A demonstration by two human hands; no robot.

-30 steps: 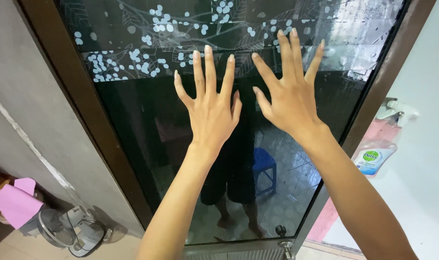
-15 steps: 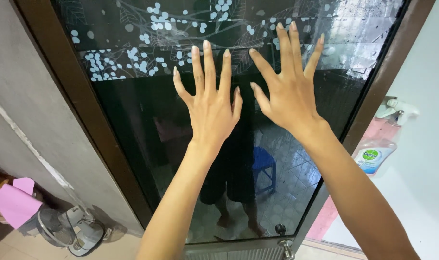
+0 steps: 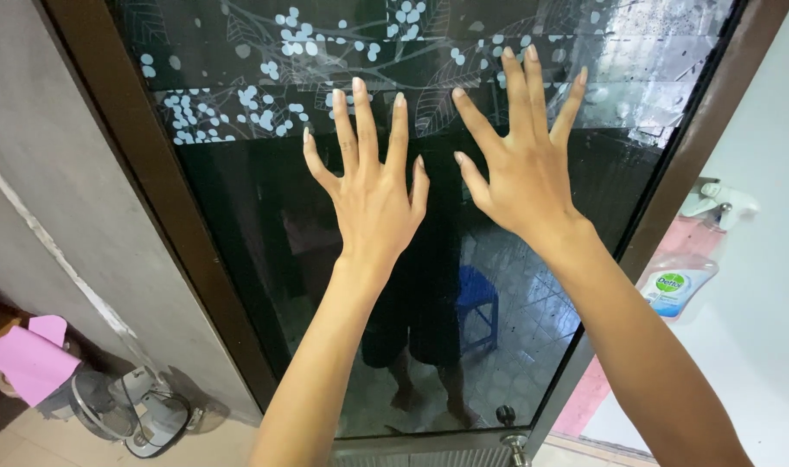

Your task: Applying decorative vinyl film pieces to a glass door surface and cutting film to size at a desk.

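A person is standing in front of a dark glass door (image 3: 265, 216) and is holding both hands up against it. The left hand (image 3: 373, 203) is spread wide, fingers fanned apart and pointing upward, holding nothing; whether the palm is pressing the glass or hovering just off it cannot be told. The right hand (image 3: 524, 173) is sitting just beside it and a little higher, also opened wide and empty, its fingertips reaching into the patterned band (image 3: 282, 86) near the top of the pane.

The glass is smooth, glossy and nearly black. The band across its upper part is showing pale frosted leaves and clusters of small round dots. Lower down, the pane is reflecting a tiled floor, a blue stool (image 3: 476, 298) and the legs of the person. A dark brown frame (image 3: 143, 173) is running down both sides of the door.

To the left, a rough grey wall (image 3: 57, 182) is meeting the frame. On the floor below it, a small fan (image 3: 130, 411) with a wire cage is lying beside a pink sheet (image 3: 27, 363). To the right, a clear pump bottle (image 3: 675, 285) with a round green label is hanging against a white wall.
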